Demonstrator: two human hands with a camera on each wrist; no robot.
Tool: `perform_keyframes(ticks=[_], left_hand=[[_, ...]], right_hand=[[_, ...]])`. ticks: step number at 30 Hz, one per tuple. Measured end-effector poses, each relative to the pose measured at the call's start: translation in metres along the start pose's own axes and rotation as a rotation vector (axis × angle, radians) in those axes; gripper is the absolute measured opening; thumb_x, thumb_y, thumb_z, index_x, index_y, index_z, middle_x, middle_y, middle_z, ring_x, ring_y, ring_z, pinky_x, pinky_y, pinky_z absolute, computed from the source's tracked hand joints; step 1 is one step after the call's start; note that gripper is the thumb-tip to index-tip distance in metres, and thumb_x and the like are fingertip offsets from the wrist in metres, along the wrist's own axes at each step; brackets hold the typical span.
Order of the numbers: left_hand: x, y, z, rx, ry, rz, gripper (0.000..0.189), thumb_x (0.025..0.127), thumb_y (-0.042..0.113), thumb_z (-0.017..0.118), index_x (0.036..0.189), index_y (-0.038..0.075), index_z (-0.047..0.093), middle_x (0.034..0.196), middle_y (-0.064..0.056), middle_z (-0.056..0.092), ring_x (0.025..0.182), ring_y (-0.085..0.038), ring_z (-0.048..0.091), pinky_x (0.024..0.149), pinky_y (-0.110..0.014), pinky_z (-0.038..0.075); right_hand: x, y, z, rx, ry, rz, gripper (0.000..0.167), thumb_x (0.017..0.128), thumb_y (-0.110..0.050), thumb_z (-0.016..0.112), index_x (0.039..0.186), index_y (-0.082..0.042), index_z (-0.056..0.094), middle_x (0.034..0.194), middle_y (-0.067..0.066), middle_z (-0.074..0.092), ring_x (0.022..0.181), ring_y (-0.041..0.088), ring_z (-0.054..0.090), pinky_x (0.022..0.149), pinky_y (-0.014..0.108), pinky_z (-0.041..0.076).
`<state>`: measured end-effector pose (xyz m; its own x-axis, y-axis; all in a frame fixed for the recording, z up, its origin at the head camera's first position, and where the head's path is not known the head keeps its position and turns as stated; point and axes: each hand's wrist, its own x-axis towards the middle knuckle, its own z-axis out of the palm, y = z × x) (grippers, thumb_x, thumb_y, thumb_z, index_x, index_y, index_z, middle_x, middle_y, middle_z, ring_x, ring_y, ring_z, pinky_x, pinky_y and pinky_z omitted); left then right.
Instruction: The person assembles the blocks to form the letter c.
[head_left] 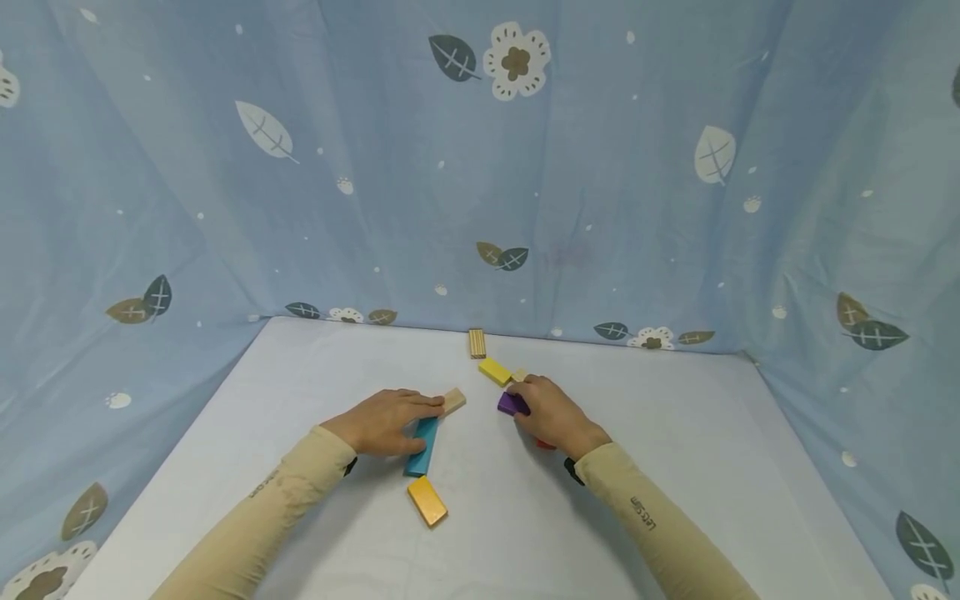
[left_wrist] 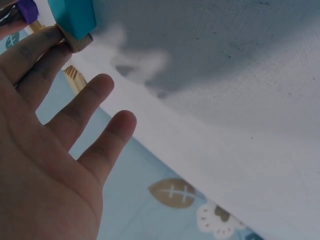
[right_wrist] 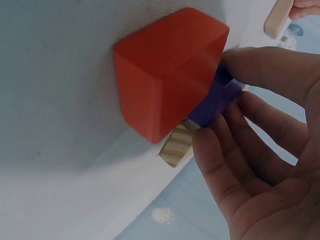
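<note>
Likely step: positioning blocks, with the right hand (head_left: 553,412) pinching the purple block (head_left: 512,403) right of centre and the left hand (head_left: 381,422), fingers spread, touching the teal block (head_left: 420,463) and wooden block (head_left: 454,401) left of centre; next move probably calls for careful release, red block (head_left: 545,445) and yellow block (head_left: 494,372) crowding close, orange block (head_left: 427,502) lower centre.

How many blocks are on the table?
8 that I see: blue block and pale block at the left hand; orange block nearest you; purple block, red block and tan block at the right hand; yellow block beyond; striped block farthest. Some may be hidden.
</note>
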<state>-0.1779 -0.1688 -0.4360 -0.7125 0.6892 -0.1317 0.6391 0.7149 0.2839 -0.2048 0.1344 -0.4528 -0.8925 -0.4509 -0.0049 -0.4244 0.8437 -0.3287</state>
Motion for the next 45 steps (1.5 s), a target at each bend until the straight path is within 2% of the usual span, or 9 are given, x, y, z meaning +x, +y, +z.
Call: perform_keyframes(ticks=[7,12,28,32,39,45], left_hand=[[0.002,-0.001,0.002,0.005,0.003,0.001,0.056,0.094,0.026,0.068,0.146,0.008,0.056,0.155,-0.006,0.047,0.138,-0.036,0.047,0.113,-0.054,0.038],[0.002,-0.002,0.001,0.007,-0.004,0.003,0.057,0.094,0.027,0.068,0.145,0.008,0.056,0.155,-0.006,0.047,0.138,-0.036,0.047,0.113,-0.055,0.037],[0.001,-0.003,0.002,0.019,0.008,0.029,0.057,0.094,0.028,0.068,0.145,0.007,0.056,0.155,-0.006,0.047,0.137,-0.034,0.048,0.112,-0.054,0.040],[0.001,-0.002,0.001,0.026,0.010,0.029,0.057,0.094,0.028,0.068,0.145,0.007,0.056,0.155,-0.007,0.047,0.137,-0.035,0.049,0.112,-0.053,0.040],[0.000,-0.002,0.000,0.018,-0.002,0.021,0.057,0.094,0.028,0.067,0.146,0.007,0.056,0.156,-0.006,0.046,0.138,-0.034,0.047,0.112,-0.053,0.039],[-0.001,-0.002,0.001,0.018,-0.003,0.019,0.057,0.094,0.029,0.068,0.146,0.008,0.056,0.156,-0.006,0.046,0.138,-0.034,0.047,0.112,-0.053,0.039]], right_hand=[[0.003,-0.005,-0.003,0.010,0.063,-0.060,0.044,0.085,-0.010,0.082,0.127,-0.007,0.070,0.114,0.009,0.068,0.106,0.020,0.063,0.095,0.036,0.054],[0.007,-0.013,-0.008,0.022,0.078,-0.091,0.042,0.085,-0.009,0.081,0.125,-0.006,0.070,0.113,0.009,0.067,0.105,0.020,0.063,0.097,0.036,0.054],[0.036,-0.027,-0.003,-0.031,0.015,-0.163,0.038,0.086,-0.008,0.080,0.123,-0.006,0.071,0.113,0.007,0.068,0.107,0.022,0.063,0.095,0.036,0.054],[0.039,-0.029,-0.001,-0.015,0.005,-0.191,0.035,0.087,-0.005,0.078,0.122,-0.004,0.072,0.113,0.008,0.070,0.108,0.023,0.064,0.096,0.036,0.054],[0.042,-0.031,0.003,-0.019,-0.022,-0.170,0.034,0.087,-0.001,0.076,0.120,-0.006,0.072,0.114,0.008,0.070,0.107,0.021,0.064,0.096,0.035,0.054],[0.042,-0.032,0.006,-0.009,-0.022,-0.192,0.034,0.086,0.002,0.076,0.119,-0.004,0.072,0.112,0.009,0.069,0.107,0.024,0.065,0.096,0.036,0.054]])
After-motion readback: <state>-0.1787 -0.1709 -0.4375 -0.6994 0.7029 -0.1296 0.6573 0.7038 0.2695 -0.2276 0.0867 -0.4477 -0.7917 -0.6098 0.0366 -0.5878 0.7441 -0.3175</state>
